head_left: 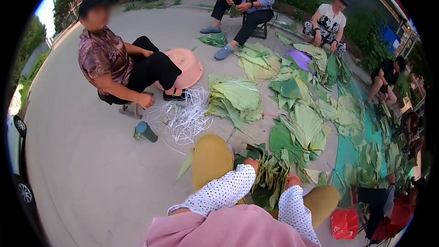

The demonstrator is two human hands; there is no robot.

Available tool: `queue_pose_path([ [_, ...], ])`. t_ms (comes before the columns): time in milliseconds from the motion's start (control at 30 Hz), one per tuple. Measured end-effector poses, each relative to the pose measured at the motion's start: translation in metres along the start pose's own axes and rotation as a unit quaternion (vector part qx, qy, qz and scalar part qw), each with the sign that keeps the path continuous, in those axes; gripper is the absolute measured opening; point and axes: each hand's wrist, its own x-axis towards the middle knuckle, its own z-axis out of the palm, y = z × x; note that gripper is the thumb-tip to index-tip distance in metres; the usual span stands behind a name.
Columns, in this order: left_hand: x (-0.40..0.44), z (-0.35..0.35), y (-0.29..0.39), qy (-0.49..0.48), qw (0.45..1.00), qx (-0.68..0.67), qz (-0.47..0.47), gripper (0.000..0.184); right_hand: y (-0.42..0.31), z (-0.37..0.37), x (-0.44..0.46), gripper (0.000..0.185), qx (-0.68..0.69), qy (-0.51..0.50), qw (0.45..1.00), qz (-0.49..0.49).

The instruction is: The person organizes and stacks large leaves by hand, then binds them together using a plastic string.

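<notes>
A bundle of folded green leaves (270,176) stands between my knees. My left hand (251,163) is closed on its left side, below a dotted white sleeve. At the right side of the bundle, my right hand (293,181) is closed on the leaf edges, fingers partly hidden. Large flat leaves (304,130) lie on the ground just beyond. Farther ahead is a stack of pale green leaves (235,96). A tangle of white strips (187,116) spreads out at the left of that stack.
A seated person (107,59) is at the left, near a pink basin (183,68) and a dark green cup (146,131). Other people sit ahead and along the right. A red bag (344,223) lies near my right knee. Leaves cover a green sheet (346,155).
</notes>
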Motion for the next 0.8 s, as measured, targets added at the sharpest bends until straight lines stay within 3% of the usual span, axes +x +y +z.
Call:
queue_pose_path([
  [100, -0.018, -0.004, 0.015, -0.034, 0.999, -0.010, -0.021, 0.035, -0.010, 0.019, -0.012, 0.015, -0.059, -0.038, 0.997, -0.023],
  [133, -0.054, -0.010, 0.033, -0.013, 0.999, -0.031, -0.018, 0.034, -0.025, 0.024, -0.028, 0.016, -0.058, -0.042, 0.997, -0.010],
  [267, -0.063, -0.022, 0.037, 0.023, 0.999, -0.015, -0.020, 0.037, -0.018, 0.036, 0.000, 0.017, -0.022, -0.025, 0.998, -0.045],
  [333, -0.057, -0.026, 0.039, 0.032, 0.999, -0.002, -0.013, 0.036, -0.037, 0.045, -0.018, 0.019, -0.057, -0.049, 0.997, -0.016],
  [400, -0.050, -0.031, 0.035, -0.026, 0.999, 0.019, -0.021, 0.036, -0.039, 0.052, -0.014, 0.019, -0.050, -0.060, 0.997, -0.009],
  [567, -0.039, -0.027, 0.016, 0.073, 0.996, -0.050, 0.032, 0.033, -0.038, 0.073, -0.032, 0.021, -0.063, -0.119, 0.990, -0.039],
  [733, -0.058, -0.024, 0.025, 0.074, 0.995, -0.067, 0.019, 0.034, -0.017, 0.065, -0.036, 0.016, -0.064, -0.123, 0.986, -0.088],
  [767, -0.042, -0.023, 0.014, 0.019, 0.990, -0.135, 0.037, 0.032, 0.002, 0.062, -0.026, 0.016, -0.059, -0.105, 0.985, -0.122],
  [800, -0.071, -0.022, 0.034, 0.048, 0.990, -0.131, 0.003, 0.019, 0.021, 0.055, -0.019, 0.016, -0.057, -0.082, 0.983, -0.153],
])
